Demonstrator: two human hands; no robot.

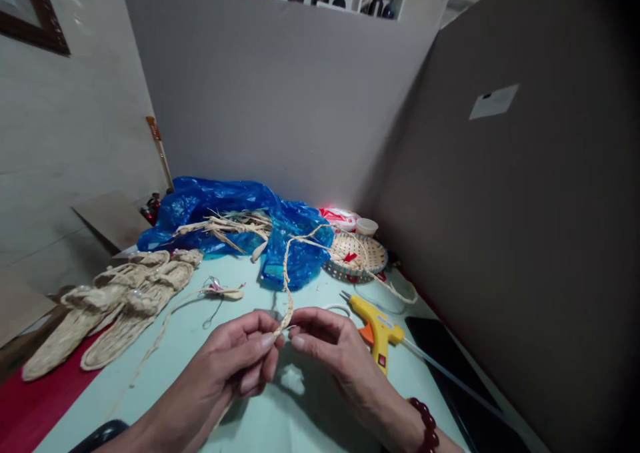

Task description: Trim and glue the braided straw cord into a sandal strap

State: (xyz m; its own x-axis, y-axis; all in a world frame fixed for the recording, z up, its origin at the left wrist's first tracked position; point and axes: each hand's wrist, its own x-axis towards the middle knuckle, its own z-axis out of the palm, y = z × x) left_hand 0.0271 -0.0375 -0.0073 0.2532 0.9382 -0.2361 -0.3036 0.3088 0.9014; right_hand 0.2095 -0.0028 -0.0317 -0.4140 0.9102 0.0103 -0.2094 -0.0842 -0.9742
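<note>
A pale braided straw cord point(287, 281) is pinched between the thumb and fingers of my left hand point(235, 356). From there it rises, bends, and runs right over the woven basket point(341, 246). My right hand point(335, 346) is close beside the cord, its fingers curled and thumb drawn in. A thin, light sliver shows at its fingertips; whether it is a needle or a strand I cannot tell. To the right of that hand lies a yellow glue gun point(379, 326) with an orange trigger. A second length of straw cord point(155, 346) trails across the table on the left.
Woven straw sandals point(137, 306) stand at the left. Behind, a blue plastic bag point(220, 193) holds loose straw point(235, 225). A small bowl point(367, 226) sits by the basket. A black flat object point(450, 373) lies right. Grey panels point(280, 93) enclose the table's back and right.
</note>
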